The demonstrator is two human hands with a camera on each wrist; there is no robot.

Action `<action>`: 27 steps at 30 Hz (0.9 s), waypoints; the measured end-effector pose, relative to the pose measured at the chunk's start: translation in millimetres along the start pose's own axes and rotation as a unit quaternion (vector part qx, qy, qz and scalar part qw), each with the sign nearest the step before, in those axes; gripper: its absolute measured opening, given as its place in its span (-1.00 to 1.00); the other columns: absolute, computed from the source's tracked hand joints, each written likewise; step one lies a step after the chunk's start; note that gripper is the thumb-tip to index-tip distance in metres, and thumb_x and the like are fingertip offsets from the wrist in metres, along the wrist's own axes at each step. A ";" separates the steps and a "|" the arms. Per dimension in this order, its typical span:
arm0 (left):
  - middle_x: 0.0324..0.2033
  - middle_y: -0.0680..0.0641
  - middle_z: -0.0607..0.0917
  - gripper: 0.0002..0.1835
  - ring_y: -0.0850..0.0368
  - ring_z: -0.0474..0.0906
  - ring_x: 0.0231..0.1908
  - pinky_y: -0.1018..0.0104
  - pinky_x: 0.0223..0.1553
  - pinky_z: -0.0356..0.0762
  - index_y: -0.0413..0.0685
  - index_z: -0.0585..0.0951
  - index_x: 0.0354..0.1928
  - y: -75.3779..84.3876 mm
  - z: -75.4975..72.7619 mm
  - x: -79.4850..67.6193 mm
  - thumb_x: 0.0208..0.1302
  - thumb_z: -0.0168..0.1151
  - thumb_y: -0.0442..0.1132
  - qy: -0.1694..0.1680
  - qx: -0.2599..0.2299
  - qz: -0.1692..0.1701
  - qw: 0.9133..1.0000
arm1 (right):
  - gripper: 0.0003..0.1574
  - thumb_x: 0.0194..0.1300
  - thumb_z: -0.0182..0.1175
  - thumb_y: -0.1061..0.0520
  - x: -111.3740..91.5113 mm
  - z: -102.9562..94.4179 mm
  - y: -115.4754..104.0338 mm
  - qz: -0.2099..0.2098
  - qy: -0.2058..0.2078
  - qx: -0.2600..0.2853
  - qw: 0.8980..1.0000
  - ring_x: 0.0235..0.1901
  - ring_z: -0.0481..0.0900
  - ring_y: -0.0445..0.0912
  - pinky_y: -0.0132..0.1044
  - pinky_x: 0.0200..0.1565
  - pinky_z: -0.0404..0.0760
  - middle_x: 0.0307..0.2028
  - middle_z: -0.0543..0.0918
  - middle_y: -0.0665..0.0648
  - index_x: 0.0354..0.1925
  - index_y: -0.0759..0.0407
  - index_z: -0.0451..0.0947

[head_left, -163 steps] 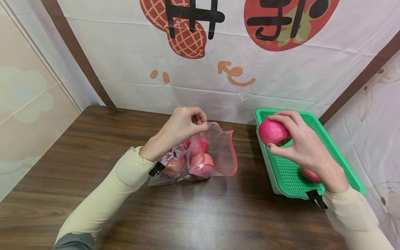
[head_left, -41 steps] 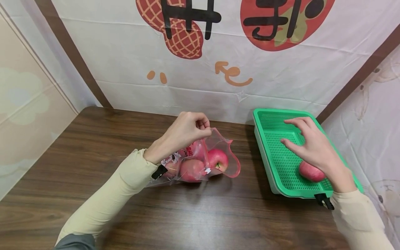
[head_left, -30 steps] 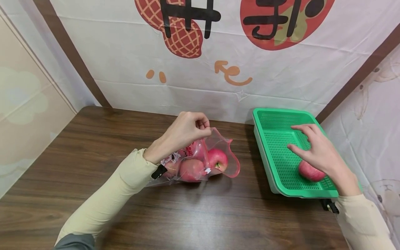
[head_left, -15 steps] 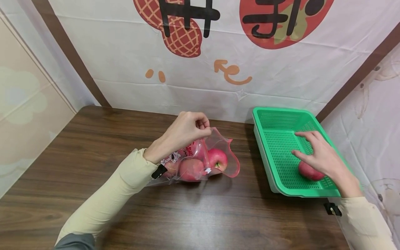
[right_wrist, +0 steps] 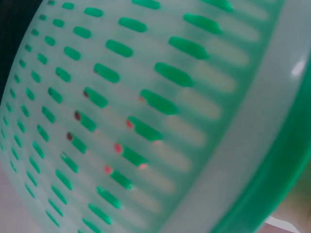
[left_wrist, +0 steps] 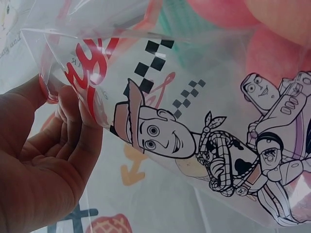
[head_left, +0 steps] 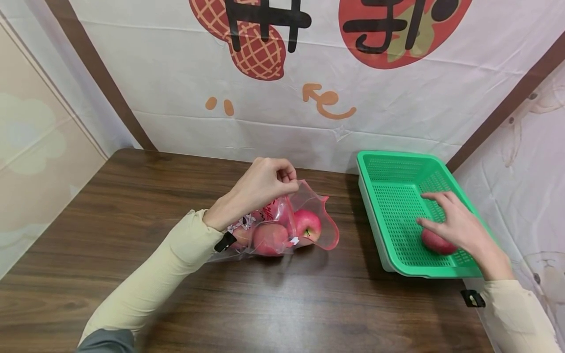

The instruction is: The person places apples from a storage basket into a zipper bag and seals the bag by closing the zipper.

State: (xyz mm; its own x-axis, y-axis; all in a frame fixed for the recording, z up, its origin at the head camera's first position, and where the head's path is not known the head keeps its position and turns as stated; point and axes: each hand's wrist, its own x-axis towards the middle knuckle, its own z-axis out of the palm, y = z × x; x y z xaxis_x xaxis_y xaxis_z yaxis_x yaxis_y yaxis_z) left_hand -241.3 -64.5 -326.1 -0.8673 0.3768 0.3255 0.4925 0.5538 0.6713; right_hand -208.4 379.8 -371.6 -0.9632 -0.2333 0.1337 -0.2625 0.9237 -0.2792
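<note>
My left hand (head_left: 269,184) pinches the upper rim of a clear plastic bag (head_left: 327,240) with a pink edge and cartoon print. The left wrist view shows fingers and thumb at the bag's printed edge. Inside the bag lie several apples; one pink-red apple (head_left: 309,225), stem showing, sits by its mouth, which faces right. My right hand (head_left: 459,228) hovers, fingers spread and bent, over a red apple (head_left: 437,243) in the green basket (head_left: 393,264). The hand partly covers that apple; contact cannot be told. The right wrist view shows only the basket's slotted wall (right_wrist: 146,111).
The basket stands at the right of the dark wooden table (head_left: 282,314), close to the back wall. A white printed cloth (head_left: 176,73) hangs right behind the table. The bag lies on the table at centre, left of the basket.
Earlier my right hand held an apple above the basket; an apple now sits in the bag's mouth. The right hand, fingers spread, has since moved rightward and down over the basket. My left hand keeps its pinch.
</note>
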 end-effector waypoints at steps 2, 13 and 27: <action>-0.61 0.09 0.60 -0.95 0.25 0.47 -0.55 0.39 -0.47 0.42 0.06 0.62 -0.53 -0.2 0.4 0.0 0.01 0.24 -0.25 -0.001 0.001 0.001 1.000 | -0.17 0.24 0.34 -0.08 -1.4 1.1 2.2 0.003 -0.005 0.000 1.000 0.11 0.41 0.30 0.35 -0.09 0.43 0.18 0.37 0.39 0.34 0.23 0.33; -0.62 0.09 0.60 -0.94 0.24 0.48 -0.55 0.39 -0.45 0.43 0.07 0.62 -0.54 0.1 0.2 0.4 0.02 0.27 -0.24 -0.002 0.000 -0.001 1.000 | -0.18 0.23 0.35 -0.11 -7.2 9.2 13.3 0.010 -0.012 -0.007 1.000 -0.23 0.61 0.05 -0.05 -0.29 0.51 0.06 0.42 0.32 0.32 0.23 0.36; -0.62 0.09 0.60 -0.93 0.23 0.48 -0.55 0.39 -0.47 0.42 0.08 0.61 -0.54 -1.4 0.0 1.1 0.03 0.27 -0.25 0.000 0.000 0.003 1.000 | -0.15 0.21 0.36 -0.10 -9.1 16.9 25.3 0.035 -0.070 0.003 0.997 -0.20 0.53 0.13 -0.20 -0.39 0.47 0.12 0.36 0.41 0.33 0.24 0.33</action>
State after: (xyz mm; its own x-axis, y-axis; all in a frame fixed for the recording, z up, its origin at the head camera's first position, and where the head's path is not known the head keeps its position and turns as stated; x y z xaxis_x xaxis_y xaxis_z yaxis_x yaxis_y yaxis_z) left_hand -242.9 -64.9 -326.7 -0.8641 0.3809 0.3291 0.4980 0.5520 0.6688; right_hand -207.2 400.2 -396.0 -0.9778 -0.2087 -0.0193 -0.1944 0.9374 -0.2888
